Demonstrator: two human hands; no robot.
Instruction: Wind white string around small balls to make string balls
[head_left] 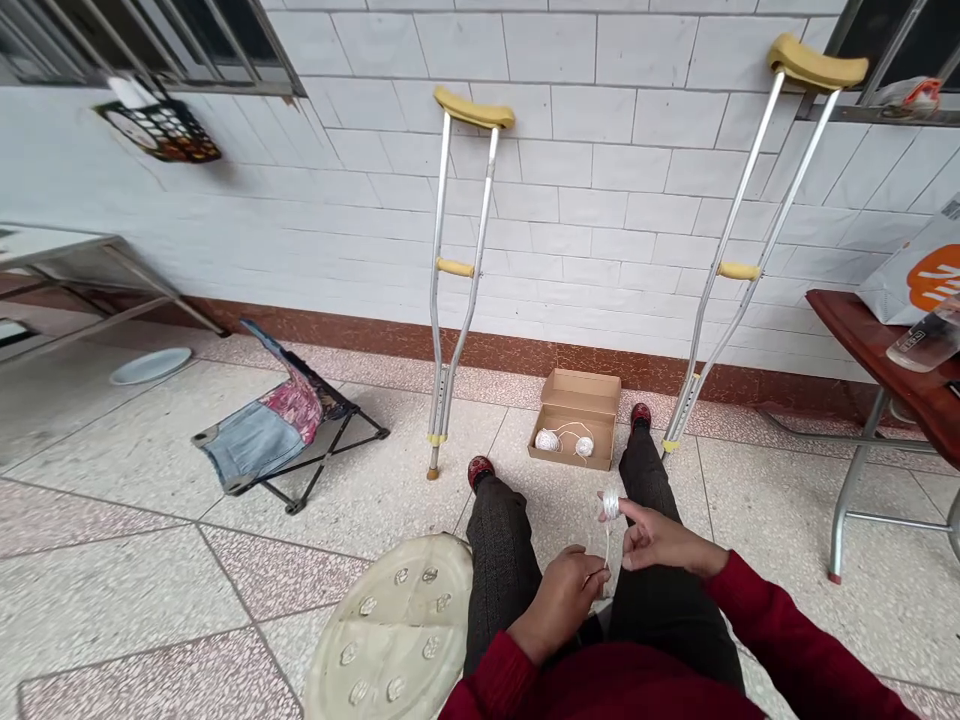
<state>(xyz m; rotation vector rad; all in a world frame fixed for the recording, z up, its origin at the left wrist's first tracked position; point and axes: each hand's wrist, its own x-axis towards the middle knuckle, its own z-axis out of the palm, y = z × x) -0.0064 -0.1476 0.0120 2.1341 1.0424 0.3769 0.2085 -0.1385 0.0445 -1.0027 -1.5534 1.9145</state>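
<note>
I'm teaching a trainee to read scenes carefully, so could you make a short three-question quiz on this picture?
1. Open question: What is wound on the right hand?
2. True or false: The lid of the cardboard box on the floor is closed.
3. Multiple choice: How many crutches are in view? A) One B) Two C) Three

Key:
1. White yarn or cord, in a small coil.
2. False: the lid stands open, showing two white balls inside.
3. B
</note>
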